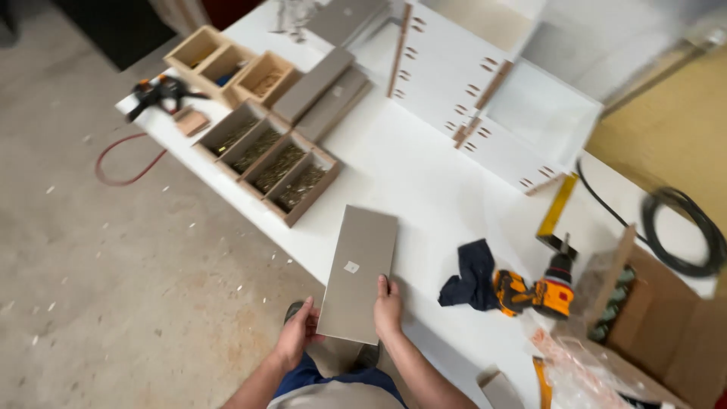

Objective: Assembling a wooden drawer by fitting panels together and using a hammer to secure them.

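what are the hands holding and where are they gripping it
Both hands hold a grey rectangular panel by its near short end: the left hand at the left corner, the right hand at the right corner. Its far end lies over the white table.

We saw bright, soft light, small shadows, glare on the white table [424, 189], and blurry, bent edges.

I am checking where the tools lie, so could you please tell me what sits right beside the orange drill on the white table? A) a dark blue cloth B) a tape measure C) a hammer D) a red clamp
A: the dark blue cloth lies crumpled against the left end of the orange drill on the white table, to the right of the grey panel that both hands hold.
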